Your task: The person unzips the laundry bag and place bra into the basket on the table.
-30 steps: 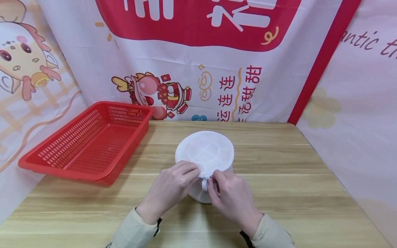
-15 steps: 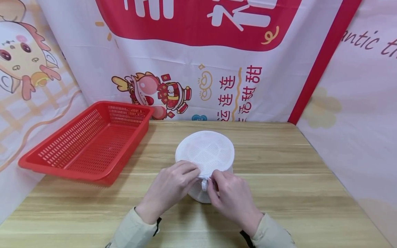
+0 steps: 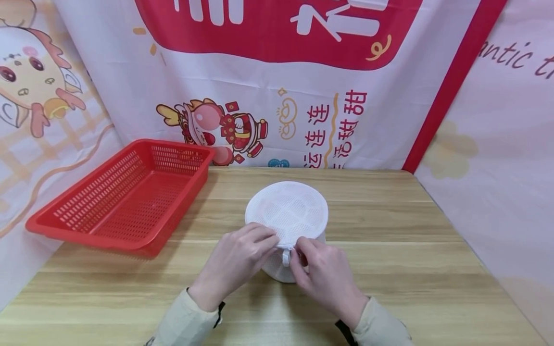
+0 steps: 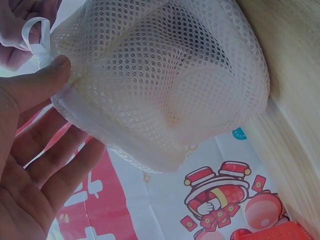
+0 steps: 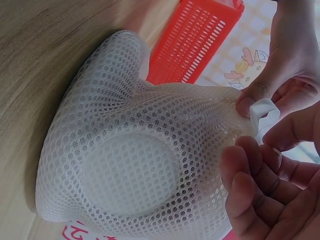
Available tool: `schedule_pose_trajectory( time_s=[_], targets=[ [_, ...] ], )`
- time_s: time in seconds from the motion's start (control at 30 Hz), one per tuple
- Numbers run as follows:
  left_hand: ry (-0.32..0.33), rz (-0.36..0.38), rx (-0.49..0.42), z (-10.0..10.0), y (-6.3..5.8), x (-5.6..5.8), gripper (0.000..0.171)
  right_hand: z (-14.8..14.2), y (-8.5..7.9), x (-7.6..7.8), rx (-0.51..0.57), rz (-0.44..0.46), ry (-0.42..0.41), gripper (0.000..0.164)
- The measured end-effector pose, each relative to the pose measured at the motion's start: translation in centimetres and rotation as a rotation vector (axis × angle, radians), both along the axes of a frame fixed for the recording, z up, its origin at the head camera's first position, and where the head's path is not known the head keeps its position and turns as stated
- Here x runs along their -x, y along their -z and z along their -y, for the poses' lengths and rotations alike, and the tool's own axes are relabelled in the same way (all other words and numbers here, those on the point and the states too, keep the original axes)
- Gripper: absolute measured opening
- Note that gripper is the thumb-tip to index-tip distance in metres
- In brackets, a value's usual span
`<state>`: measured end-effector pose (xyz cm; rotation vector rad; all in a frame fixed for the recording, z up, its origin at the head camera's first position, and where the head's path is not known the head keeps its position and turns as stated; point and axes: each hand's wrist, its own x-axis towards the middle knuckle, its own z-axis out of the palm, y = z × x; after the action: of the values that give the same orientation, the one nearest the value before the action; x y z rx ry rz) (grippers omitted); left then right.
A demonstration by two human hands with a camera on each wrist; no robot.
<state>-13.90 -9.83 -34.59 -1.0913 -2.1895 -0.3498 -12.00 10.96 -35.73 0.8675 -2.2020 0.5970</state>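
Observation:
A white mesh laundry bag (image 3: 287, 209), drum-shaped with a round flat top, stands on the wooden table. My left hand (image 3: 242, 254) grips its near rim, thumb (image 4: 47, 82) on the side mesh and fingers over the top. Just right of it, my right hand (image 3: 324, 269) pinches the rim's edging beside a small white fabric loop (image 5: 265, 116). What lies between its fingertips is mostly hidden. Through the mesh side a pale round shape (image 5: 132, 172) shows in the right wrist view. The side walls sag in folds.
To the left, a red slotted plastic basket (image 3: 130, 202) sits on the wooden table (image 3: 389, 230), near the wall. A printed cloth backdrop (image 3: 259, 77) hangs behind the table's far edge. Another printed wall covering (image 3: 489, 192) stands along the right side.

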Motion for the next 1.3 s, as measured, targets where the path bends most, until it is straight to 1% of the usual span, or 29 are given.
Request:
schedule_pose_trajectory(
  time_s=[0.17,0.47,0.67,0.87,0.93,1.07,1.3],
  targets=[
    [-0.002,-0.015,0.005,0.04,-0.07,0.04,0.016,-0.15,-0.04,0.18,0.009,-0.012,-0.006,0.017],
    [-0.01,0.009,0.006,0.36,-0.25,-0.08,0.019,-0.37,-0.22,0.26,0.01,-0.017,-0.005,0.016],
    [0.034,0.028,-0.037,0.07,-0.51,-0.21,0.015,-0.34,-0.21,0.25,0.028,-0.015,-0.009,0.014],
    [0.073,0.049,-0.038,-0.38,-0.64,-0.45,0.021,-0.18,-0.11,0.15,0.059,-0.012,-0.075,0.008],
    [0.08,0.047,-0.038,-0.43,-0.6,-0.48,0.024,-0.1,-0.05,0.05,0.073,-0.007,-0.11,0.007],
    [0.079,0.018,-0.041,-0.52,-0.44,-0.43,0.026,0.05,0.04,-0.08,0.099,-0.004,-0.159,0.007],
    [0.069,-0.013,-0.019,-0.59,-0.34,-0.44,0.02,0.19,0.12,-0.08,0.095,-0.013,-0.18,0.008]
  ],
)
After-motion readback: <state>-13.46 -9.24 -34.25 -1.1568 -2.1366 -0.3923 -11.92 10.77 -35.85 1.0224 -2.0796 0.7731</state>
